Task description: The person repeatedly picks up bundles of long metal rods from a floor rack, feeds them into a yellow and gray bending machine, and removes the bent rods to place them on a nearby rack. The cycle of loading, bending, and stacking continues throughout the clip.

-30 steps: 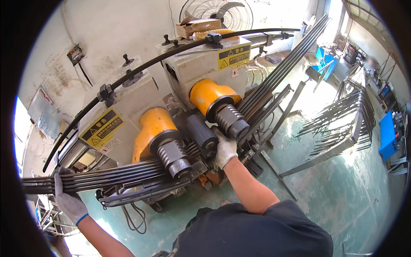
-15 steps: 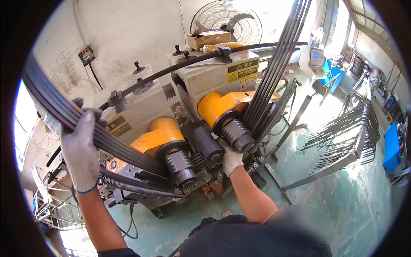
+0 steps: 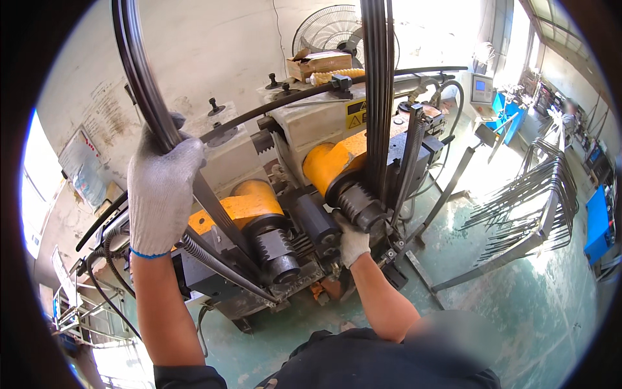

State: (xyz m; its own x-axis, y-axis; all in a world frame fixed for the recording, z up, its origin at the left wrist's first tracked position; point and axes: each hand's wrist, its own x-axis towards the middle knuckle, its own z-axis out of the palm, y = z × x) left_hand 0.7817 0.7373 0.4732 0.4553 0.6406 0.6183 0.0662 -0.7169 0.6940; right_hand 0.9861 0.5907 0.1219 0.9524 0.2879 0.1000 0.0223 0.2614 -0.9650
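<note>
A bundle of long, slim, dark grey metal rods (image 3: 139,58) slants up at the left of a bending machine with pale, scuffed metal housings (image 3: 291,120), its lower end running in by the left roller. The left hand (image 3: 165,188), in a whitish knitted glove with a blue cuff edge, has its grip wrapped round these rods. A matching dark bundle (image 3: 378,97) stands nearly upright behind the right roller, the rods packed side by side. The right hand (image 3: 353,238), gloved too, rests against a black faceted metal block (image 3: 315,217) between the rollers; its fingertips are hidden from me, so I cannot tell whether that grip is closed.

Over the green, worn, glossy floor (image 3: 505,305) stands a rack of bent dark rods (image 3: 544,194). A round wire-caged fan (image 3: 324,29) sits by the stained white wall (image 3: 194,39), behind a brown cardboard box (image 3: 322,63). Two smooth orange-yellow metal arms (image 3: 254,198) carry the grooved steel rollers (image 3: 275,246), and a coiled metal spring (image 3: 220,262) stretches below the left hand.
</note>
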